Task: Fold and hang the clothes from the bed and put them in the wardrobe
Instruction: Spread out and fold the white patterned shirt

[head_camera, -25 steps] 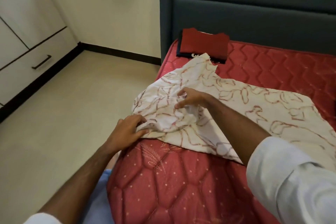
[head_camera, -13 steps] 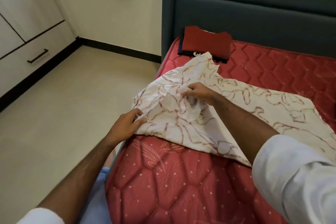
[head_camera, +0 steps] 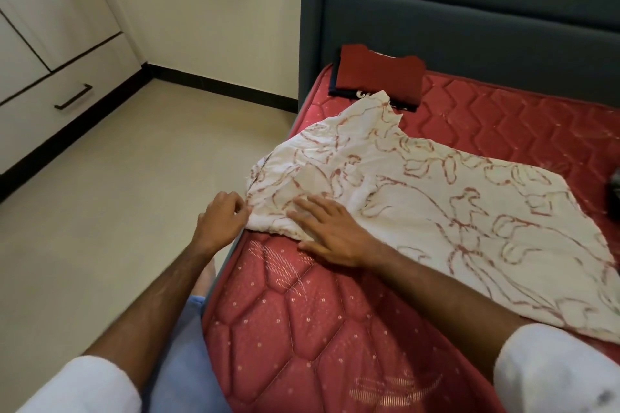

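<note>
A white garment with a red line pattern (head_camera: 446, 211) lies spread across the red quilted mattress (head_camera: 302, 329). My left hand (head_camera: 223, 218) pinches the garment's near left corner at the mattress edge. My right hand (head_camera: 330, 228) lies flat with fingers apart on the same corner, pressing the cloth down. A folded dark red garment (head_camera: 379, 77) rests on a dark folded piece by the headboard.
The grey padded headboard (head_camera: 469, 10) rises behind the mattress. Cream wardrobe doors and a drawer with a black handle (head_camera: 72, 97) stand at the left across the beige floor (head_camera: 117, 194). A dark object (head_camera: 614, 191) shows at the right edge.
My right hand has come down from the raised fold in the middle to lie flat on the near corner. The bunched cloth now lies flatter. My left hand stays at the corner.
</note>
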Motion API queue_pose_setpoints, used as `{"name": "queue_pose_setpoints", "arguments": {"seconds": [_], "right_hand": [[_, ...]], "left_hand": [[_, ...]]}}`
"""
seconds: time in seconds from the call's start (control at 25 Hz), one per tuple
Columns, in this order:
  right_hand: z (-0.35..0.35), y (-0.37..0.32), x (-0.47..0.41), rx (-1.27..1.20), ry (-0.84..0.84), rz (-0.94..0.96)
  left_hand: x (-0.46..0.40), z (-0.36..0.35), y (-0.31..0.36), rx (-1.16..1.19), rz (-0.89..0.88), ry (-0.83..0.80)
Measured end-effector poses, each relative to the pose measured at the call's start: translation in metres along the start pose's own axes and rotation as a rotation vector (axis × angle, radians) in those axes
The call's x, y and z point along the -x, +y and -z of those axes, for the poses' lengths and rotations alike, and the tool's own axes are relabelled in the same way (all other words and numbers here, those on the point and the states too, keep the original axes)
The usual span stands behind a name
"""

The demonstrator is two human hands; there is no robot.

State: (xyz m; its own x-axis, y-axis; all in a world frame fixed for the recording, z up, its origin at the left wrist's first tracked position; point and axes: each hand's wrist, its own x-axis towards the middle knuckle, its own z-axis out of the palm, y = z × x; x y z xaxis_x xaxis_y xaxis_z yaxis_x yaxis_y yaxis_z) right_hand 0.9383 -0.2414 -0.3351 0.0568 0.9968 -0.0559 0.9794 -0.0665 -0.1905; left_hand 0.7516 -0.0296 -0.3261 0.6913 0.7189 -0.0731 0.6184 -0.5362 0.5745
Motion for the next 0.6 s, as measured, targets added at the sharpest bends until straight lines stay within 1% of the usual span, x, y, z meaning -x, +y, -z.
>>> {"name": "queue_pose_setpoints", "arguments": {"seconds": [0.04,0.08,0.12,0.16,0.2,0.24,0.28,0.32,0.36,0.4,0.44,0.52,0.6], "right_hand": [[-0.006,-0.004,0.0,0.013,-0.027,-0.018],[-0.008,-0.007,0.0,0.022,-0.036,-0.012],[-0.007,-0.008,0.001,0.009,-0.032,0.013],[-0.004,-0.005,0.003,-0.027,0.006,0.037],[0.002,0.002,0.003,-0.072,0.086,0.036],[0.009,0.012,0.002,-0.117,0.198,-0.016],[0.017,0.025,-0.001,-0.155,0.306,-0.126],[0.028,0.039,-0.005,-0.19,0.368,-0.27],[0.04,0.053,-0.011,-0.212,0.352,-0.421],[0.051,0.066,-0.018,-0.21,0.276,-0.544],[0.059,0.078,-0.026,-0.191,0.181,-0.624],[0.069,0.099,-0.039,-0.161,0.032,-0.678],[0.071,0.113,-0.051,-0.192,-0.02,-0.686]], "left_hand": [[0.004,0.0,0.001,-0.1,-0.061,0.087],[0.007,0.001,0.004,-0.179,-0.179,0.161],[0.01,0.001,0.012,-0.228,-0.347,0.201],[0.01,0.002,0.022,-0.268,-0.522,0.216],[0.009,0.001,0.033,-0.306,-0.68,0.218],[0.006,-0.004,0.041,-0.344,-0.799,0.205],[0.002,-0.011,0.048,-0.378,-0.876,0.176],[-0.002,-0.019,0.053,-0.401,-0.905,0.132],[-0.007,-0.027,0.054,-0.412,-0.901,0.086],[-0.013,-0.032,0.055,-0.417,-0.877,0.034],[-0.02,-0.035,0.057,-0.429,-0.848,-0.029],[-0.032,-0.033,0.058,-0.487,-0.787,-0.157],[-0.041,-0.029,0.054,-0.552,-0.72,-0.253]]}}
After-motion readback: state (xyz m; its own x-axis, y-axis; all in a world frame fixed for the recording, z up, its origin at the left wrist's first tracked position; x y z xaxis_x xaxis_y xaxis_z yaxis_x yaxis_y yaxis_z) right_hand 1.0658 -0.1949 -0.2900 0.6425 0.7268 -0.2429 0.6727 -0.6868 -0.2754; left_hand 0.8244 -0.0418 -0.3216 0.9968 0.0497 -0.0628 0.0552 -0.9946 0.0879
